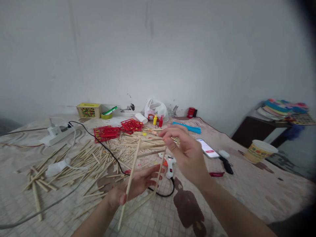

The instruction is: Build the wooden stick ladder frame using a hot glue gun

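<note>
A frame of thin wooden sticks (132, 171) stands tilted above the front of the table. My left hand (138, 184) reaches round its lower part, thumb against the near left stick and fingers by the right stick. At the top right corner, my right hand (184, 151) has thumb and fingertips pinched together at the end of the top stick. Whether a smaller piece sits between those fingertips is hidden. A small gold-coloured item shows just behind this hand, too covered to name. Behind the frame lies a white and orange glue gun (170, 167), its black cord curving beneath the frame.
Many loose wooden sticks (98, 161) cover the left and middle. Red trays of sticks (107, 132), a power strip (59, 135) and a black cable lie around them. A phone (207, 148), black key fob (226, 165) and paper cup (259, 152) stand on the right.
</note>
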Action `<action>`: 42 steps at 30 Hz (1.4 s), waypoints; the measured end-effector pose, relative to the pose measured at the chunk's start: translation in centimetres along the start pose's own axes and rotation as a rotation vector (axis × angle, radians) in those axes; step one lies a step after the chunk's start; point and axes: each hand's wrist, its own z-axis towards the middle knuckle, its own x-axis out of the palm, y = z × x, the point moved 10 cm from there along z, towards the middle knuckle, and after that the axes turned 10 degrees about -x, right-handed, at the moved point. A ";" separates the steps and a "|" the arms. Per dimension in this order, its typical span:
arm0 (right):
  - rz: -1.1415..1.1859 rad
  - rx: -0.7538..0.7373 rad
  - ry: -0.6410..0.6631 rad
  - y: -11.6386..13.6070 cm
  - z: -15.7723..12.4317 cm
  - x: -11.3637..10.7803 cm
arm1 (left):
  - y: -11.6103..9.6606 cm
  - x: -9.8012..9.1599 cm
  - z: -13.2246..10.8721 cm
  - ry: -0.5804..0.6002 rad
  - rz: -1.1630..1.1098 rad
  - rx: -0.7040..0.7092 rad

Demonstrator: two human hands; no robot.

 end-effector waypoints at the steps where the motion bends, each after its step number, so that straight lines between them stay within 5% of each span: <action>1: 0.026 0.033 0.008 -0.8 0.3 -0.4 | 0.2 0.0 -0.1 0.006 -0.034 -0.013; 4: 0.098 0.191 0.114 -4.2 0.8 -0.8 | 0.9 0.6 -0.4 0.053 -0.179 -0.126; 8: 0.339 0.459 0.427 -7.9 -0.7 2.0 | 1.6 3.2 -1.0 0.248 -0.353 -0.336; 11: 0.544 0.566 0.665 -7.7 -2.5 4.9 | 2.0 4.0 -1.1 0.306 -0.385 -0.408; 14: 0.644 0.622 0.765 -6.7 -3.4 6.6 | 2.4 4.3 -0.9 0.326 -0.338 -0.425; 30: 0.874 0.739 0.795 -4.4 -4.1 8.6 | 4.3 3.8 -1.5 0.325 -0.265 -0.509; 42: 0.925 0.901 0.721 -5.0 -5.3 8.9 | 2.7 5.0 -0.7 0.333 -0.218 -0.478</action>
